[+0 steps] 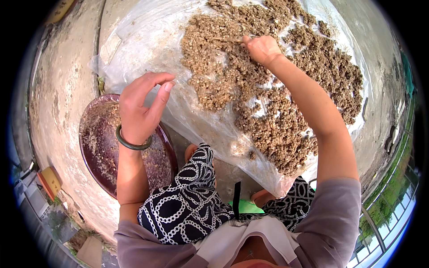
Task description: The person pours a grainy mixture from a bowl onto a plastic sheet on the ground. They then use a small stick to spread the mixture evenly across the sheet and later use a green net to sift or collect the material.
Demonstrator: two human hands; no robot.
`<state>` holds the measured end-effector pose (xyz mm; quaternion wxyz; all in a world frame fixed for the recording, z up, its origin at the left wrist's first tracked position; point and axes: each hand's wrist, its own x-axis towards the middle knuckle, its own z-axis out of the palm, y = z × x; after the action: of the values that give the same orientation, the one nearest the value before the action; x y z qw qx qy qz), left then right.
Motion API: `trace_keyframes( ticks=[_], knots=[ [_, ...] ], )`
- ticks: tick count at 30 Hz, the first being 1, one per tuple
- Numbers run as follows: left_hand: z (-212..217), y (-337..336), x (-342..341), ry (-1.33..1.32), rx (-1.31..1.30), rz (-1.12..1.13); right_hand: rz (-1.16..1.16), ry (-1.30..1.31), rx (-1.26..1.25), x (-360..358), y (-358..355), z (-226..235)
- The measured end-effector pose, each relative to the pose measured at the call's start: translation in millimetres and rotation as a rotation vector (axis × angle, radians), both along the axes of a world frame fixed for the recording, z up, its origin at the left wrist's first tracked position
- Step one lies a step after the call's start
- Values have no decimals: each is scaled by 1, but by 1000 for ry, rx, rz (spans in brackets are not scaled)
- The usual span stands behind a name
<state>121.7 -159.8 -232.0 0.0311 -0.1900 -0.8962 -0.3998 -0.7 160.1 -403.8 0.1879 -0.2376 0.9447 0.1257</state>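
Note:
Clumps of a brown, grainy mash (277,129) lie spread over a clear plastic sheet (152,49) on the ground in front of me. At the far side my right hand (262,48) is closed on a thin, pale stick (223,39), whose far part lies among the grains. Whether it is one stick or a pair of chopsticks I cannot make out. My left hand (142,105) is raised over the sheet's near left edge and the basin, thumb and curved fingers apart, with nothing in it. A dark green bangle (134,144) circles that wrist.
A dark red basin (96,163) stands at my left, its inside smeared with pale residue. My knees in patterned trousers (183,201) are close to the sheet's near edge. Concrete ground (62,94) surrounds the sheet. A metal railing (380,232) runs along the far right.

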Motion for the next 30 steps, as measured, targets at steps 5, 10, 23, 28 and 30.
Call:
trace_keyframes(
  ticks=[5, 10, 23, 28, 30],
  knots=[
    [-8, -17, -4, -4, -23, 16, -528, 118, -291, -86, -11, -8],
    [-11, -33, -7, 15, -45, 43, -742, -75, -395, -76, -30, -6],
    [-14, -7, -19, -22, 41, 2, -967, -774, -871, -44, -130, -9],
    [-11, -19, -12, 8, -20, -18, -655, -399, -637, -16, -145, 7],
    [-13, -26, -11, -8, -23, -8, -714, -378, -638, -13, -109, 11]
  ],
)
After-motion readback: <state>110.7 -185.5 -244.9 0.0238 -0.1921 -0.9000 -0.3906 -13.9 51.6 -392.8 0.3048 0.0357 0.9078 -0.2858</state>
